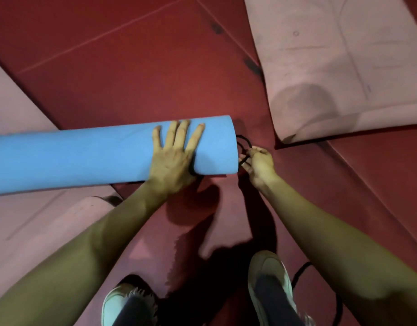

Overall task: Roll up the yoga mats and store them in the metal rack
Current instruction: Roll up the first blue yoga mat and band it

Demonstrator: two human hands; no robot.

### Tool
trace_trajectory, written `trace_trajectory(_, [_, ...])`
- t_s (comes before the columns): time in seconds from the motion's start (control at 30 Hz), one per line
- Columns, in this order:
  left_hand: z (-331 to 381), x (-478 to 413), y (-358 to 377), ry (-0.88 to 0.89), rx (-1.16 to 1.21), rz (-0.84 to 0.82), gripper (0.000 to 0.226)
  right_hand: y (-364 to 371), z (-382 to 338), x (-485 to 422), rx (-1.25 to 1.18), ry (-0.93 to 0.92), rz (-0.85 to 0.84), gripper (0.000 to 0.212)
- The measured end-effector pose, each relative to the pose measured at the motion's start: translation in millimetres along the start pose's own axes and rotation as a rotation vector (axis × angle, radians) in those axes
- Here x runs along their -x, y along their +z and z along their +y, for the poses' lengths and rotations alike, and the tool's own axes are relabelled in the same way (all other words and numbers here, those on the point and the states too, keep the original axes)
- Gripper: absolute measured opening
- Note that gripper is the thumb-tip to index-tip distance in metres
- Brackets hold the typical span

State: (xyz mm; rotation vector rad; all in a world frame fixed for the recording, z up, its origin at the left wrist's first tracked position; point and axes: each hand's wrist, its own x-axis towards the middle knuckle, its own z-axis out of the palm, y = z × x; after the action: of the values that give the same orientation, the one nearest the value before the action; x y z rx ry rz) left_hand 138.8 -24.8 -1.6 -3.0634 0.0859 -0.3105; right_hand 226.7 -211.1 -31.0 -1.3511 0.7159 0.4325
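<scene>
**Blue mat rolled, strap at its end**

The rolled blue foam yoga mat (85, 156) lies across the dark red padded floor (144, 67). The left hand (173, 158) presses flat on top of the roll near its right end, fingers straight and spread. Just beside that end, the right hand (259, 164) pinches a thin black elastic loop (243, 141) in its fingertips. A flat pale pink mat (344, 67) lies unrolled at upper right, well apart from the roll.
</scene>
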Motion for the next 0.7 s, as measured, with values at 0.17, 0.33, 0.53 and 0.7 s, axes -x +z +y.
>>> trace_trajectory(0.17, [6.2, 7.0, 12.1, -0.003, 0.023, -0.041, 0.117, -4.1, 15.0, 3.6, 0.356, -0.048, -0.117, 0.025])
trace_trajectory(0.33, [4.6, -3.6, 10.7, -0.033, 0.036, -0.075, 0.118, -15.9, 25.0, 7.7, 0.335, 0.003, -0.157, 0.023])
trace_trajectory(0.53, [4.5, -12.8, 13.6, -0.056, 0.004, -0.112, 0.115, -18.8, 19.6, 21.0, 0.168, 0.166, -0.211, 0.023])
trace_trajectory(0.7, [8.6, -10.9, 17.0, -0.070, -0.043, -0.116, 0.116, -13.2, -8.8, 29.2, -0.250, 0.254, -0.220, 0.024])
